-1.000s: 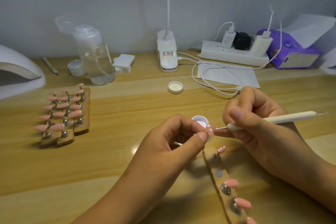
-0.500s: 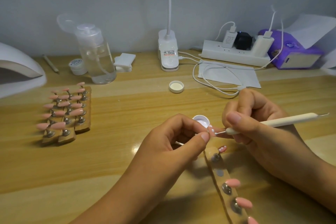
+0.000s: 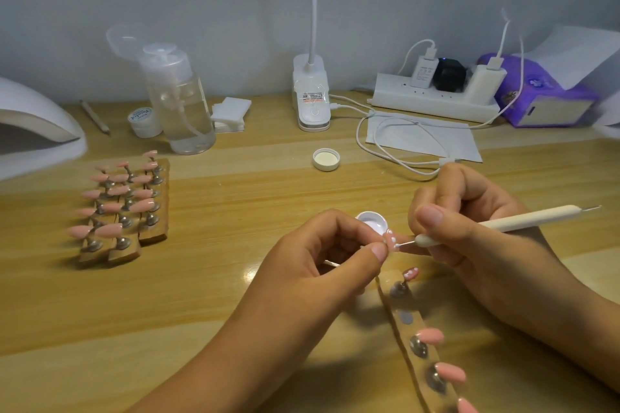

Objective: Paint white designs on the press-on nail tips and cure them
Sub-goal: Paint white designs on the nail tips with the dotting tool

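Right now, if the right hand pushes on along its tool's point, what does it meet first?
The nail tip pinched in the left hand; the tool looks at or nearly on it, contact unclear.

The left hand [image 3: 322, 255] pinches a pink nail tip [image 3: 390, 240] while the right hand [image 3: 469, 228] touches a dotting pen [image 3: 503, 221] to it.

I read a wooden table [image 3: 251, 198]. Resting directly on it: nail-tip racks [image 3: 127, 208] at left, a pump bottle [image 3: 183, 111], a small white jar [image 3: 144, 119], a loose cap [image 3: 326, 159], a power strip [image 3: 432, 102], a paper sheet [image 3: 422, 137].
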The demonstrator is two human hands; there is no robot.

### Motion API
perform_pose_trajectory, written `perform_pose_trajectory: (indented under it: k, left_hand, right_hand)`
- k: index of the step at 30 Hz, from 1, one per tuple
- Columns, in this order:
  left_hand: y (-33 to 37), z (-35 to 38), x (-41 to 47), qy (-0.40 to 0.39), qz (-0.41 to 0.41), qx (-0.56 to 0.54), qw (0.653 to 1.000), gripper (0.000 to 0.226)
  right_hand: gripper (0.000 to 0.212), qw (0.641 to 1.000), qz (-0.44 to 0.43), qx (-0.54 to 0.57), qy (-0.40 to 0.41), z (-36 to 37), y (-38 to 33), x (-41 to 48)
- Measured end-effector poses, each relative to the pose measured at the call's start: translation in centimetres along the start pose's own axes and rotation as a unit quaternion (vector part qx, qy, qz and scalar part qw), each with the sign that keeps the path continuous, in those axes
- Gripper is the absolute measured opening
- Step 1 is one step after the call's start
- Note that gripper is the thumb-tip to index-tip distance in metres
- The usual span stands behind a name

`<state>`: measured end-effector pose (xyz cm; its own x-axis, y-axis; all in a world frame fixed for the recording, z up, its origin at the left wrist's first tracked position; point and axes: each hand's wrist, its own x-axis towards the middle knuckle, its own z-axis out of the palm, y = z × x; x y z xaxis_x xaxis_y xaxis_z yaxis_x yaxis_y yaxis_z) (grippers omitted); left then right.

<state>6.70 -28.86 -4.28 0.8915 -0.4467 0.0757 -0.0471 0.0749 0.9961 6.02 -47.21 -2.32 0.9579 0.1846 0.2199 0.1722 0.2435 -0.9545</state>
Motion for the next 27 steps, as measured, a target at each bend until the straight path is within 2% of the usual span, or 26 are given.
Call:
perform_pose_trajectory:
  k: [18, 27]
  left_hand:
    - [-0.21, -0.03, 0.05, 0.001, 0.003, 0.001, 1.0, 0.021]
    - [-0.02, -0.02, -0.01, -0.001, 0.003, 0.001, 1.0, 0.014]
  right_hand:
    - [0.034, 1.0, 0.008, -0.001, -0.001, -0.23, 0.22, -0.11]
    - [0.029, 1.0, 0.008, -0.013, 0.005, -0.24, 0.21, -0.08]
